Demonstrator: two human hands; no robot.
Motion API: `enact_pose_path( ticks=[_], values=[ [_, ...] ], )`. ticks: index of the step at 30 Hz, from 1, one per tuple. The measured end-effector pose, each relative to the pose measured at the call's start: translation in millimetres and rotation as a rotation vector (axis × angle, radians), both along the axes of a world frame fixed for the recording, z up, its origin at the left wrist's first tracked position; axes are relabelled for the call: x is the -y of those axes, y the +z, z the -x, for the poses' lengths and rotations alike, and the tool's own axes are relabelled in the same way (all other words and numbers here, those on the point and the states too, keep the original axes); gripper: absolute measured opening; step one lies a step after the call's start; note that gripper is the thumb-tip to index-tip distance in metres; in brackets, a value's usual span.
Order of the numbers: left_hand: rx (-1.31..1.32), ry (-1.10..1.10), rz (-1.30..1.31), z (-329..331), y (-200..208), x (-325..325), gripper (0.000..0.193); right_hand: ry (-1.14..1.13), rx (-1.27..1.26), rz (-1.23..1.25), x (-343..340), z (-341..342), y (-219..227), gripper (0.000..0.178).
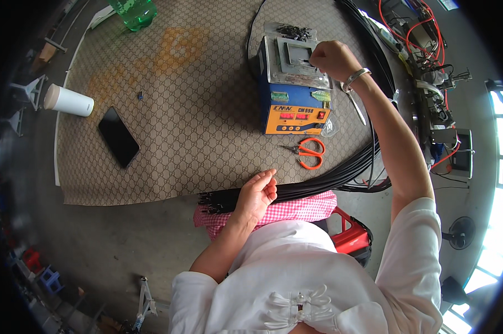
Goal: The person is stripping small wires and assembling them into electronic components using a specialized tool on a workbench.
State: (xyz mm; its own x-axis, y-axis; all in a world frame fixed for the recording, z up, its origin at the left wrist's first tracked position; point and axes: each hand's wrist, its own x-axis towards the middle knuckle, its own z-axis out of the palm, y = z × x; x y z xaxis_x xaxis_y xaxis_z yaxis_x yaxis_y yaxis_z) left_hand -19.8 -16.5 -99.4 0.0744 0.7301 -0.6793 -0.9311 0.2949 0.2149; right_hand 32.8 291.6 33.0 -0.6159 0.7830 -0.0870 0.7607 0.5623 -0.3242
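My right hand is closed in a pinch over the metal top of a blue and orange solder pot. A thin dark piece shows at its fingertips, over the square recess in the top; its kind is too small to make out. Lower down, my left hand is at the table's near edge, palm turned up, thumb and fingers drawn together. Whatever may be in that pinch is hidden. Beside it runs a bundle of black cables, its cut ends lying on a pink checked cloth across my lap.
Orange-handled scissors lie in front of the pot. Small dark scraps are heaped behind its top. A phone, a white cup and a green bottle are toward the left of the patterned tabletop.
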Motion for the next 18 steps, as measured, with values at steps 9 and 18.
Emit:
enact_pose_path(
  ticks=[9, 18],
  values=[
    [0.006, -0.004, 0.004, 0, 0, 0, 0.018, 0.018, -0.067, 0.034, 2, -4, 4, 0.014],
    [-0.006, -0.015, 0.001, 1, 2, 0, 0.018, -0.151, -0.306, 0.484, 14, -17, 23, 0.017]
  ],
)
